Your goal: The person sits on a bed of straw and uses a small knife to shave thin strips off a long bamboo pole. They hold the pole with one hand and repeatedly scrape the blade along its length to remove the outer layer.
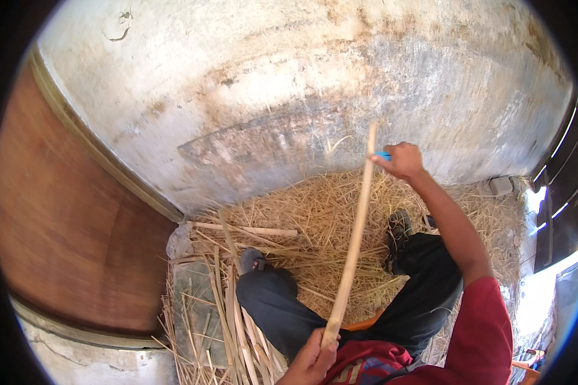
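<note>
A long, pale bamboo strip [354,244] rises from my lap toward the wall, bent slightly along its length. Its near end sits in my left hand [311,360], which is closed around it low in the view. Near the far end, my right hand [401,160] grips a small blue tool [383,155] that meets the strip; its blade, if any, is hidden. A thin curled shaving [334,145] shows just left of the strip's tip, against the wall.
Loose shavings [327,199] cover the floor around my feet. Several split strips [237,327] lie at the left beside a stone slab [196,301]. A stained wall [270,83] stands ahead, with a brown door panel [77,218] at left. A grey block [501,186] sits far right.
</note>
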